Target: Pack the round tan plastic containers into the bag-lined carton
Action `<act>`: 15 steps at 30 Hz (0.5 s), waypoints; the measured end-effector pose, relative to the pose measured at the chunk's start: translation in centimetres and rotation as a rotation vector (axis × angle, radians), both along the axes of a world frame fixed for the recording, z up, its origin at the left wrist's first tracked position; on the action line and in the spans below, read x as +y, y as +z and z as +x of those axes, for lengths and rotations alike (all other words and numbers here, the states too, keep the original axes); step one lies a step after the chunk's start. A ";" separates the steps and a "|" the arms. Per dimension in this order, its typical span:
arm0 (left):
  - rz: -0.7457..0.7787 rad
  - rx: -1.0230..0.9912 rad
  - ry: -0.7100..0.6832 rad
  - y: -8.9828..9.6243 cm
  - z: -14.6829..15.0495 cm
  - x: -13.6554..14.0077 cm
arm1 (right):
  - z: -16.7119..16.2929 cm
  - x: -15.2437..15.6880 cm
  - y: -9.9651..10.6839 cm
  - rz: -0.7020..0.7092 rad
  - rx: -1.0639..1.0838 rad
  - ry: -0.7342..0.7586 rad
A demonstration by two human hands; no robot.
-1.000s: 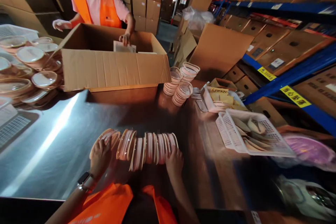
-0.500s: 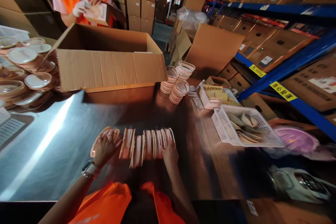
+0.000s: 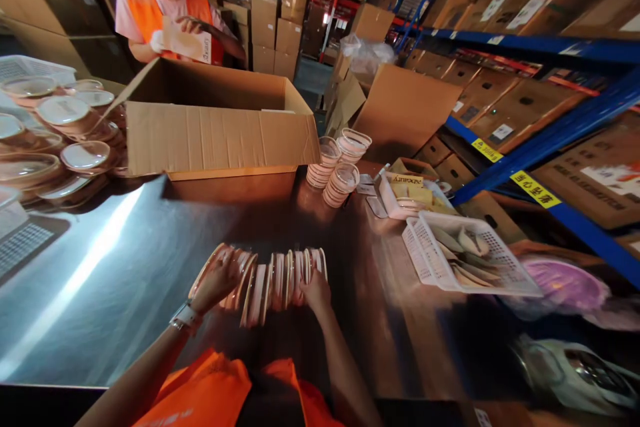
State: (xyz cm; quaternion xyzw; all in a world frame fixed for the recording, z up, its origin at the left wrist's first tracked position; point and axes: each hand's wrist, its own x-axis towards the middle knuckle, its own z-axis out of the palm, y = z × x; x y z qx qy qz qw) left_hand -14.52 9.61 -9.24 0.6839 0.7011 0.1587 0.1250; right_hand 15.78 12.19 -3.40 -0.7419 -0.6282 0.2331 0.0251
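A row of round, shallow, clear-topped packs (image 3: 280, 280) with pale rims stands on edge on the dark metal table, tops turned sideways. At the row's left end, my left hand (image 3: 220, 280) wraps over several packs that lean against the others; a band and watch are on that wrist. My right hand (image 3: 315, 288) presses on the right end, its fingers bent over the outermost packs. Fingertips of both hands are partly hidden behind the packs.
An open cardboard box (image 3: 220, 140) stands ahead. Stacked packs (image 3: 340, 180) are beside it, with more piled at left (image 3: 65, 133). White baskets (image 3: 480, 253) with pouches lie at right. A co-worker in an orange vest (image 3: 145, 17) holds a flat printed box (image 3: 187, 40).
My left hand has moved right, bringing the leftmost packs against the row. My right hand has shifted slightly left. The camera view has tilted, and the co-worker's printed box has turned.
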 end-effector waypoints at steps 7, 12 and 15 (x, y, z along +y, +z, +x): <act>0.011 -0.012 0.054 -0.3 -1.1 -5.4 | -0.7 -2.6 1.0 -0.087 0.020 0.138; 0.075 0.023 0.028 -0.9 -2.6 -12.4 | -1.7 -7.9 0.6 -0.144 0.012 0.224; 0.074 0.016 0.025 -0.1 -2.5 -14.8 | -2.2 -9.6 0.2 -0.145 0.005 0.228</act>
